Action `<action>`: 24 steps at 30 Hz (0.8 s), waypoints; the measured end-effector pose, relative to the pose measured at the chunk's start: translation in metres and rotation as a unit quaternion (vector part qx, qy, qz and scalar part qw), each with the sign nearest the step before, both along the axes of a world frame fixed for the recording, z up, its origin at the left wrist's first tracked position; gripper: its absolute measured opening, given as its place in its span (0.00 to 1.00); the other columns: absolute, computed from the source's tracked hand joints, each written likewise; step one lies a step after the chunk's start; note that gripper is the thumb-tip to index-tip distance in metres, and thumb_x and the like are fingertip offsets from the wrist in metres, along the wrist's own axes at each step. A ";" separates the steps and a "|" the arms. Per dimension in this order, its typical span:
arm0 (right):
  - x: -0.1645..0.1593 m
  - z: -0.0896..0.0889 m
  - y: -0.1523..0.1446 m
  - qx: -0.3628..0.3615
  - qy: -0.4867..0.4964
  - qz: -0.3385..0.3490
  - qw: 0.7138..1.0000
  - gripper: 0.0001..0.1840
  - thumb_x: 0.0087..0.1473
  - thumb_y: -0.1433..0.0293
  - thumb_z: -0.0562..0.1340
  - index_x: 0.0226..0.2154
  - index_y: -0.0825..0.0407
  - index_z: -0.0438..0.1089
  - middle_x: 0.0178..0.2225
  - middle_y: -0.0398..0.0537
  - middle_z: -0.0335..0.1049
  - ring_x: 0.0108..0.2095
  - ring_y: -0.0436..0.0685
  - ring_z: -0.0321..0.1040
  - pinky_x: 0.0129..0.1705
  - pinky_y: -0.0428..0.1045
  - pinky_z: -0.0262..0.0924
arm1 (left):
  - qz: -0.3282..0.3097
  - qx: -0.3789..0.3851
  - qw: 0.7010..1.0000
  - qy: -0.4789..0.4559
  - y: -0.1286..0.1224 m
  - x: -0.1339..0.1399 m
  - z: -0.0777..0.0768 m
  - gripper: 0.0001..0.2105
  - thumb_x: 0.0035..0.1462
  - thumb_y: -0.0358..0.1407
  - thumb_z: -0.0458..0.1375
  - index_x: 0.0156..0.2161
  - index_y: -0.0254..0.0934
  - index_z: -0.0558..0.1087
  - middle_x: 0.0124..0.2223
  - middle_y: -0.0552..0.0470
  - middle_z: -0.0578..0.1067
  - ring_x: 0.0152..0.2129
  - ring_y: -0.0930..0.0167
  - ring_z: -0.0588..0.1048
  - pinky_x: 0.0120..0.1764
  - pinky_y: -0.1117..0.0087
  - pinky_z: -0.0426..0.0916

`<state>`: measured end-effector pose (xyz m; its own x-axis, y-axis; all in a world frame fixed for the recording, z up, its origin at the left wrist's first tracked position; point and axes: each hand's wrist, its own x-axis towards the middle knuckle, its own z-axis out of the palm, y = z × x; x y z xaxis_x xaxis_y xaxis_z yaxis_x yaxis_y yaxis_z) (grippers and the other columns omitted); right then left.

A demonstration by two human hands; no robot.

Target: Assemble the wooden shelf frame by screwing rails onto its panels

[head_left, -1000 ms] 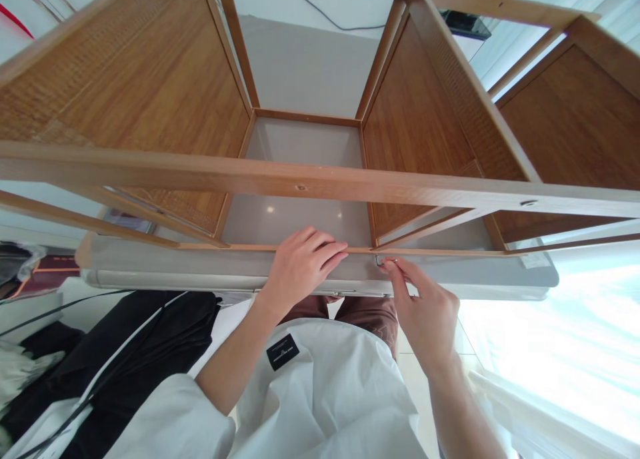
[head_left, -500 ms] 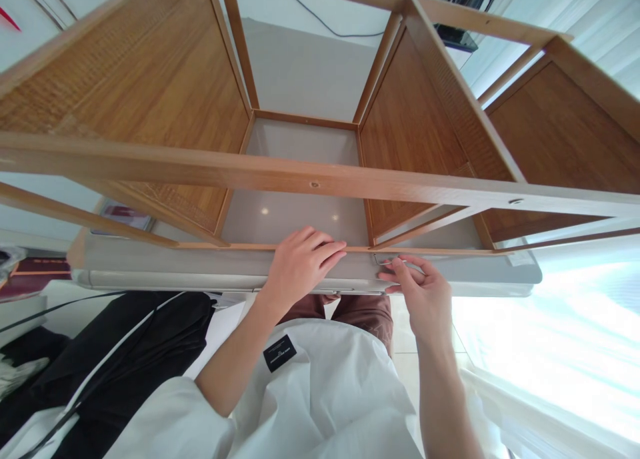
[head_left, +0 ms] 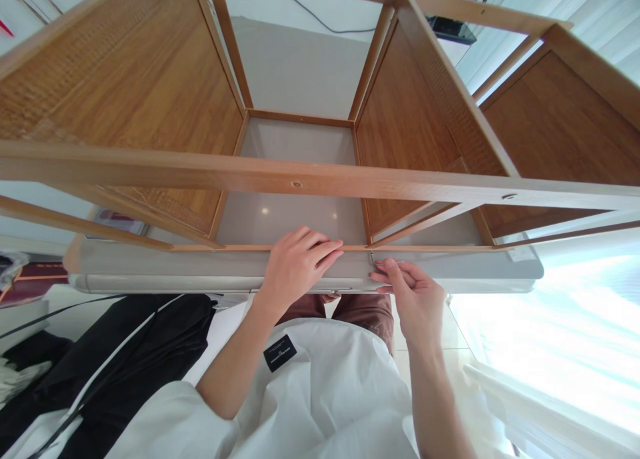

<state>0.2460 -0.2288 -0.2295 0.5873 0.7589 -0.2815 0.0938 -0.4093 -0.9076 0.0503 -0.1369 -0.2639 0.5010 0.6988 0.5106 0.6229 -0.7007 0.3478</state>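
Note:
A wooden shelf unit (head_left: 220,170) with slatted side panels lies on its side on a grey-white table. My left hand (head_left: 295,264) is closed over its near lower rail (head_left: 245,248), the fingers curling to the far side. To the right, my right hand (head_left: 417,296) pinches a thin, bent hex key (head_left: 372,257) between thumb and fingers. The short end of the key points up at the underside of the same rail, close beneath a joint with a panel. Whether its tip sits in a screw is too small to tell.
The table's near edge (head_left: 175,282) runs just in front of my body. Black cloth (head_left: 150,359) and cables lie at the lower left. A flat booklet (head_left: 117,220) rests at the table's left end. White curtains (head_left: 590,39) hang on the right, with a black appliance (head_left: 453,29) behind the shelf.
My right hand has shifted slightly left with the hex key, whose angle has turned. My left hand stays on the rail. The shelf appears slightly further left in view.

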 end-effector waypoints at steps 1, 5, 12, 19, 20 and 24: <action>0.000 -0.001 -0.001 0.001 -0.005 0.001 1.000 0.22 0.54 0.51 0.68 0.35 0.55 0.77 0.38 0.57 0.81 0.36 0.64 0.81 0.31 0.51 0.77 | 0.000 0.002 1.000 -0.001 0.000 0.000 0.000 0.07 0.65 0.38 0.60 0.45 0.44 0.80 0.38 0.53 0.81 0.34 0.70 0.74 0.36 0.67 0.67; -0.002 -0.003 -0.007 0.005 -0.083 0.002 0.997 0.21 0.56 0.51 0.66 0.35 0.53 0.78 0.34 0.52 0.82 0.27 0.60 0.79 0.30 0.50 0.73 | 0.000 0.006 1.000 0.000 0.000 0.001 0.001 0.07 0.65 0.38 0.60 0.44 0.43 0.80 0.38 0.54 0.81 0.34 0.70 0.74 0.36 0.67 0.67; -0.009 -0.017 -0.018 0.091 -0.435 0.057 0.894 0.14 0.66 0.60 0.60 0.38 0.49 0.79 0.27 0.43 0.80 0.25 0.52 0.77 0.27 0.44 0.62 | 0.001 0.007 1.000 0.004 -0.001 0.000 -0.001 0.07 0.65 0.38 0.60 0.45 0.44 0.80 0.38 0.53 0.81 0.34 0.71 0.74 0.36 0.66 0.66; -0.004 -0.025 -0.015 0.116 -0.500 0.109 0.851 0.13 0.68 0.63 0.58 0.40 0.49 0.78 0.26 0.42 0.79 0.24 0.50 0.75 0.24 0.44 0.59 | -0.003 0.010 1.000 0.000 0.000 0.000 -0.001 0.07 0.65 0.38 0.60 0.45 0.44 0.80 0.38 0.53 0.81 0.34 0.70 0.74 0.36 0.67 0.66; -0.004 -0.025 -0.015 0.116 -0.501 0.111 0.851 0.14 0.68 0.63 0.58 0.40 0.49 0.78 0.26 0.42 0.79 0.25 0.50 0.75 0.24 0.44 0.58 | -0.004 0.010 1.000 0.000 0.000 0.000 -0.001 0.07 0.66 0.38 0.59 0.45 0.44 0.80 0.38 0.52 0.81 0.34 0.70 0.74 0.36 0.66 0.66; -0.004 -0.025 -0.015 0.115 -0.503 0.110 0.849 0.13 0.68 0.63 0.58 0.40 0.50 0.78 0.26 0.43 0.78 0.25 0.50 0.75 0.24 0.44 0.58 | -0.003 0.010 1.000 -0.001 0.000 -0.001 -0.001 0.08 0.66 0.38 0.59 0.45 0.43 0.80 0.38 0.52 0.81 0.34 0.70 0.74 0.36 0.66 0.66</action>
<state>0.2421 -0.2434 -0.2549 0.2799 0.8480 0.4500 0.9206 -0.1041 -0.3764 0.0496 -0.1370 -0.2647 0.5051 0.6851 0.5250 0.6176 -0.7118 0.3346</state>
